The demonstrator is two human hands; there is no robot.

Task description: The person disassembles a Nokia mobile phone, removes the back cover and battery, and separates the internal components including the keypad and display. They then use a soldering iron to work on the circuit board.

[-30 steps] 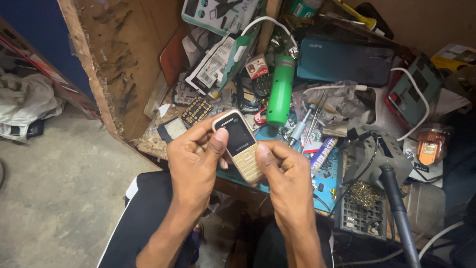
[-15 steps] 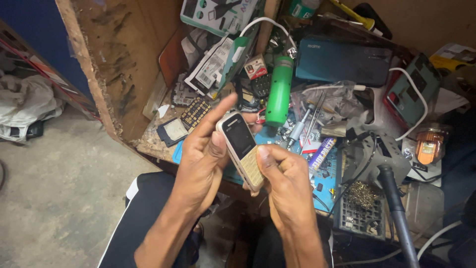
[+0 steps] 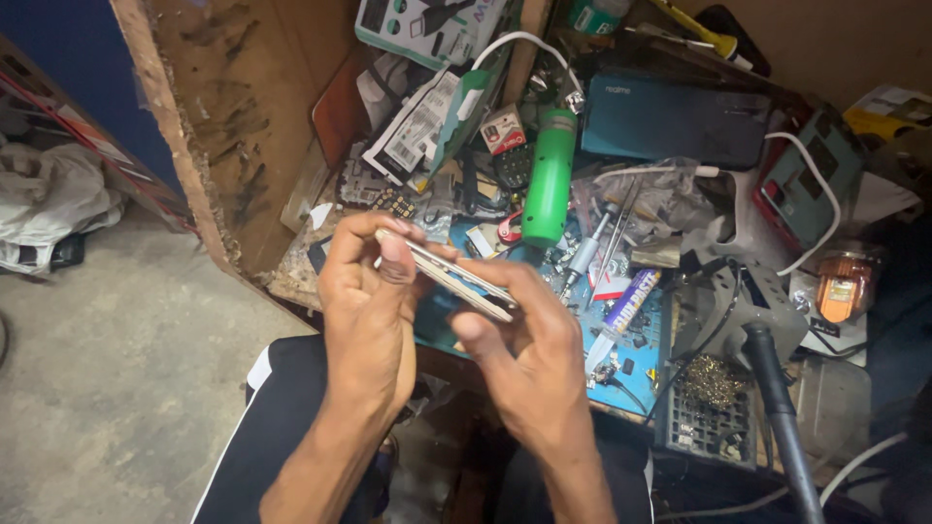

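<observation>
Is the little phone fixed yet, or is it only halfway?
Not finished, by the look of it. Both the left hand and right hand hold the phone edge-on above the workbench. It looks closed in one piece. Screwdrivers lie untouched on the blue mat.

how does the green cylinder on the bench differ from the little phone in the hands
The green cylinder lies on the cluttered bench, untouched; the small phone is held above it by the left hand and right hand. The cylinder is round and green; the phone is flat, seen edge-on.
</observation>
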